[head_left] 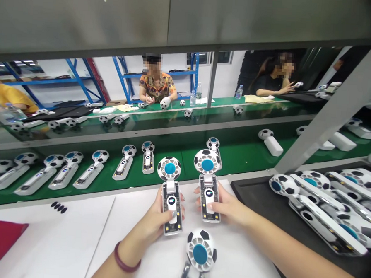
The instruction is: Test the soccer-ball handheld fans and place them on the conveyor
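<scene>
1. In the foreground, a soccer-ball-headed handheld fan (199, 254) lies on the white worktop (229, 257), its teal hub up and its handle cut off by the frame.
2. The left hand (156, 220) grips a second fan (170, 192) by its clear-fronted handle, thumb on the front panel; the right hand (231, 205) grips a third (208, 182) the same way, apparently so both lit displays (each seems to read 100) face the wearer side by side.
3. At right, a black tray (257, 196) holds more fans (327, 221), lying across one another, perhaps to save room.
4. Beyond, a fan row (90, 169) lines the green conveyor belt (236, 166), mostly spaced out, likely for easy picking.
5. Across the line, clear bottles (199, 90) stand near a seated co-worker (159, 83); their fill is too small to tell.
</scene>
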Action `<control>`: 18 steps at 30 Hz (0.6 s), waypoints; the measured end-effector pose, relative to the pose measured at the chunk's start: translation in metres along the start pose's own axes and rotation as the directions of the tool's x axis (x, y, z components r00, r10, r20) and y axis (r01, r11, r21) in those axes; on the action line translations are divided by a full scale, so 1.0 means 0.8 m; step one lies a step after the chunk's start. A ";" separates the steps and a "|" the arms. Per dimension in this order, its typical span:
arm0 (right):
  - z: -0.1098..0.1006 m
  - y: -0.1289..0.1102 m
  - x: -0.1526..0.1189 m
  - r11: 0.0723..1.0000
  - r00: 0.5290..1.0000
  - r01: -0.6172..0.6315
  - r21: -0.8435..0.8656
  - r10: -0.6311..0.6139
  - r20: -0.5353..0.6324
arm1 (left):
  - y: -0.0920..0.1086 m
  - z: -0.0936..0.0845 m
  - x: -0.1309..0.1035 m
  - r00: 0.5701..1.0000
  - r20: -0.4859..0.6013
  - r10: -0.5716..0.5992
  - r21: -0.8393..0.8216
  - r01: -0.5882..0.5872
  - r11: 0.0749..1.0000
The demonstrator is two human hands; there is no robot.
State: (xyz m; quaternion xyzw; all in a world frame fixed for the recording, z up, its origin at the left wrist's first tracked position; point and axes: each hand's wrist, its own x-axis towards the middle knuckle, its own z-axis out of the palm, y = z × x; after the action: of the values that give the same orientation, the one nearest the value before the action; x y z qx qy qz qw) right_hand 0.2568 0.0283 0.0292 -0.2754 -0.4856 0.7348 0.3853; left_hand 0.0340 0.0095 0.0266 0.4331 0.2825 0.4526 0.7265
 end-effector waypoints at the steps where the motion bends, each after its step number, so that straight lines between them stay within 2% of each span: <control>1: 0.001 -0.001 -0.001 1.000 1.000 0.006 -0.006 -0.006 0.013 | 0.001 0.002 -0.001 1.000 0.004 0.016 0.007 -0.016 1.000; 6: 0.007 -0.010 -0.005 0.999 0.999 0.024 0.030 -0.025 0.036 | 0.004 0.013 -0.007 0.997 0.023 0.075 0.041 -0.076 0.996; 11: 0.017 -0.016 -0.013 0.996 0.993 0.071 0.044 -0.075 0.092 | 0.013 0.033 -0.017 0.977 0.057 0.205 0.057 -0.208 0.976; 14: 0.024 -0.033 -0.021 0.982 0.977 0.180 0.064 -0.186 0.100 | 0.042 0.053 -0.030 0.967 0.043 0.250 0.095 -0.254 0.963; 17: 0.033 -0.079 -0.037 0.945 0.942 0.288 0.153 -0.308 0.131 | 0.091 0.070 -0.048 0.956 0.024 0.293 0.002 -0.293 0.956; 18: 0.036 -0.099 -0.044 0.935 0.934 0.327 0.137 -0.341 0.102 | 0.108 0.073 -0.054 0.944 -0.012 0.331 -0.052 -0.331 0.942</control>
State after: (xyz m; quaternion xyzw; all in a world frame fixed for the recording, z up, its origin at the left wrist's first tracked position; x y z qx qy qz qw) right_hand 0.2773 0.0029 0.1145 -0.1193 -0.5040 0.7017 0.4893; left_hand 0.0269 -0.0326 0.1309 0.4540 0.1947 0.5762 0.6511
